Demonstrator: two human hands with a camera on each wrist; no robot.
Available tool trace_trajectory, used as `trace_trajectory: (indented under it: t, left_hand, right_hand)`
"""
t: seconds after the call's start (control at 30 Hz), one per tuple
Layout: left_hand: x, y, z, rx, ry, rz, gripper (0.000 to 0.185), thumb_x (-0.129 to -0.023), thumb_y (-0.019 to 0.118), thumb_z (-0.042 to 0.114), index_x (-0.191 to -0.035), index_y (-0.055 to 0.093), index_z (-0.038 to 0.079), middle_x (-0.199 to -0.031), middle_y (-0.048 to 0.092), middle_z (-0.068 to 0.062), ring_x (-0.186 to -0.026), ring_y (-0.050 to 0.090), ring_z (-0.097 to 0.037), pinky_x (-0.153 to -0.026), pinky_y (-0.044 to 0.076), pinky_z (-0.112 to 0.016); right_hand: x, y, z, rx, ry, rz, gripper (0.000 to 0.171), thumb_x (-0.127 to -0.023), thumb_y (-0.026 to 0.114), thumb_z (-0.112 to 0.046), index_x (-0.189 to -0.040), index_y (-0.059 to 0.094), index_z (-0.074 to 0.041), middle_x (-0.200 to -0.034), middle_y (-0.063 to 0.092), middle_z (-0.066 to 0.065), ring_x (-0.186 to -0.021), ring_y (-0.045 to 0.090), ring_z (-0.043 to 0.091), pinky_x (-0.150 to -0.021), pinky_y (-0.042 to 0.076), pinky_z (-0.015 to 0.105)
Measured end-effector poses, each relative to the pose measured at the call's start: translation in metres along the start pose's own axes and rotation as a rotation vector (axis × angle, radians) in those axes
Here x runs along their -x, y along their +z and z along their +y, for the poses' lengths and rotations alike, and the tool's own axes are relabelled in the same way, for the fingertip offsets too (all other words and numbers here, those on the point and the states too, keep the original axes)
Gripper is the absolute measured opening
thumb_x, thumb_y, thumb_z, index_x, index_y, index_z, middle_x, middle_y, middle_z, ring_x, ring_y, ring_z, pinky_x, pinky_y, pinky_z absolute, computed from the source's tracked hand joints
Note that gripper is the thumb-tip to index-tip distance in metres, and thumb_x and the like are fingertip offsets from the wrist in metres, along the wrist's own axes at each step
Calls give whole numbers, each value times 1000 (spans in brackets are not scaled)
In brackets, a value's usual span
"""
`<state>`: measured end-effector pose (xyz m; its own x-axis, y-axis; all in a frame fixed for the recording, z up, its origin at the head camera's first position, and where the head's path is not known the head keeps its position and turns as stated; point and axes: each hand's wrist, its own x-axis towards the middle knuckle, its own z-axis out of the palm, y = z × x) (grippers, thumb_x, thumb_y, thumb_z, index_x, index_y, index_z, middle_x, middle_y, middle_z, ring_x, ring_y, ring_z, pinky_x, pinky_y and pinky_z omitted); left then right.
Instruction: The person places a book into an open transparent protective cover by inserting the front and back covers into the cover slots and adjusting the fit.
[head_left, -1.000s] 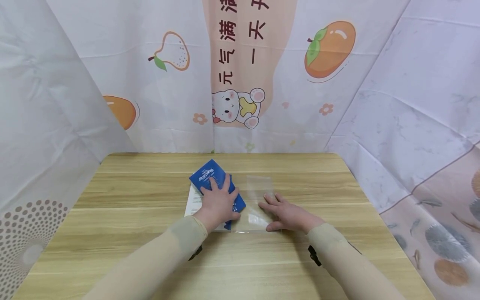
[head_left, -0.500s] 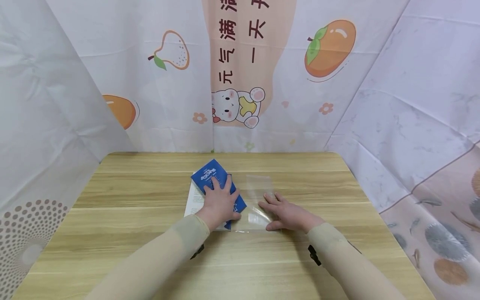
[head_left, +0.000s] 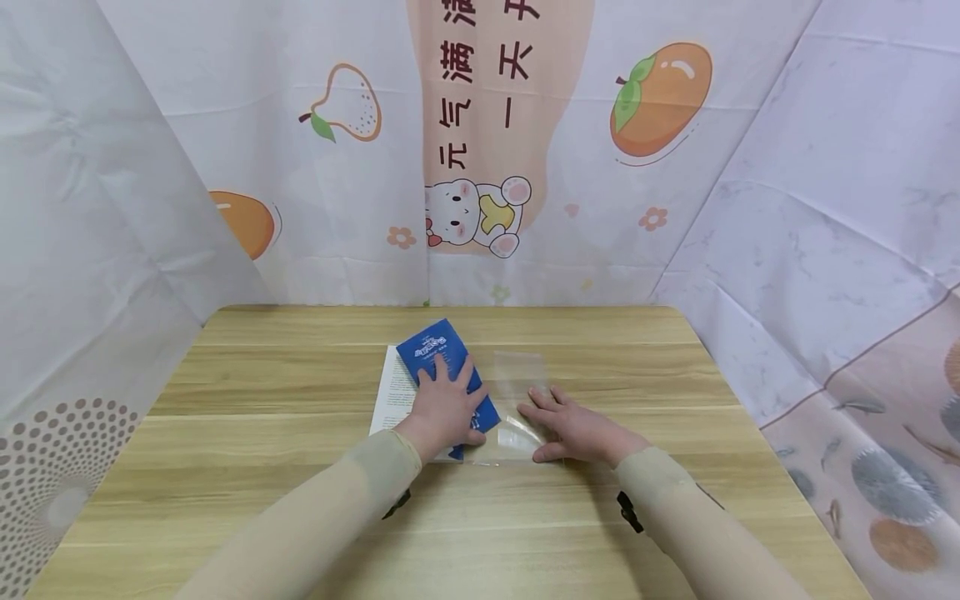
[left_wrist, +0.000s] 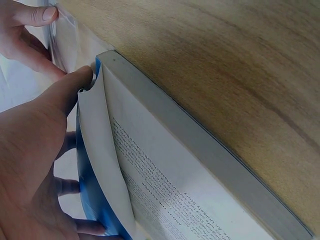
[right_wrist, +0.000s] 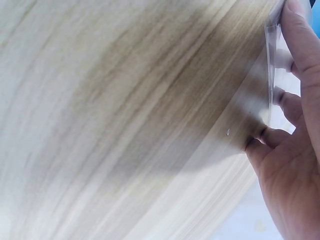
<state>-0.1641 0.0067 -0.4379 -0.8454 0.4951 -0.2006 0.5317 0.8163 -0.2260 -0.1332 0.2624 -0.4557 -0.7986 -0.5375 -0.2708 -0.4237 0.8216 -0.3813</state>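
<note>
A thick book (head_left: 388, 404) lies on the table, its printed page showing on the left. Across it sits a blue cover sheet (head_left: 429, 337) with white lettering, turned at an angle. My left hand (head_left: 441, 410) presses on this sheet with spread fingers. In the left wrist view the blue sheet (left_wrist: 89, 182) bows up from the page, its white underside facing the text, with my thumb at its edge. A clear plastic sheet (head_left: 517, 367) lies flat to the right of the book. My right hand (head_left: 576, 427) rests on that plastic, fingers extended.
The wood-grain table (head_left: 300, 533) reaches out around the book on all sides. Behind it hangs a white printed curtain (head_left: 555, 283) with fruit pictures, and more cloth covers both sides.
The blue cover sheet has slid a little to the right and turned more upright under my left hand, baring more of the printed page. My right hand has stayed on the plastic.
</note>
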Motion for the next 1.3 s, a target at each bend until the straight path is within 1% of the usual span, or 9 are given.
trace_trajectory:
  t: [0.2, 0.37, 0.67, 0.93, 1.2, 1.3]
  left_hand:
    - [4, -4, 2, -23, 36, 16, 87, -81, 59, 83, -155, 42, 41, -170, 22, -8, -147, 27, -54, -110, 37, -68]
    - [6, -5, 3, -18, 56, 12, 86, -82, 59, 82, -156, 41, 42, -170, 21, -7, -148, 25, -53, -112, 35, -68]
    - [6, -3, 3, -46, 87, 20, 87, -81, 58, 84, -156, 40, 44, -170, 22, -5, -149, 26, -51, -111, 36, -67]
    - [6, -3, 2, -60, 124, 12, 86, -82, 56, 84, -157, 37, 45, -171, 19, -3, -150, 24, -51, -113, 35, -66]
    - [5, -1, 0, -37, 154, 13, 87, -82, 58, 83, -157, 37, 45, -171, 20, -2, -151, 23, -51, -113, 33, -67]
    - [5, -1, 0, -21, 162, 17, 91, -81, 59, 83, -159, 35, 41, -170, 21, -1, -151, 23, -50, -114, 33, -66]
  right_hand:
    - [0, 1, 2, -3, 1, 0, 82, -94, 70, -47, -159, 36, -11, -168, 22, 20, -150, 13, 56, -112, 31, 69]
    - [0, 1, 2, -7, -7, 1, 82, -94, 70, -47, -160, 36, -11, -167, 22, 20, -150, 13, 57, -113, 31, 69]
    - [-1, 1, 3, -4, 6, -10, 82, -94, 69, -48, -160, 35, -12, -168, 22, 19, -151, 12, 55, -113, 31, 69]
    - [0, 1, 2, -3, 12, -13, 82, -94, 69, -49, -160, 35, -13, -168, 21, 18, -151, 11, 55, -113, 31, 69]
    - [-1, 1, 1, 2, 9, -11, 82, -94, 70, -48, -160, 36, -13, -168, 21, 19, -151, 12, 55, -112, 31, 69]
    - [-2, 1, 1, 3, 7, -12, 82, -94, 70, -48, -160, 36, -13, -168, 21, 18, -151, 12, 55, -113, 31, 69]
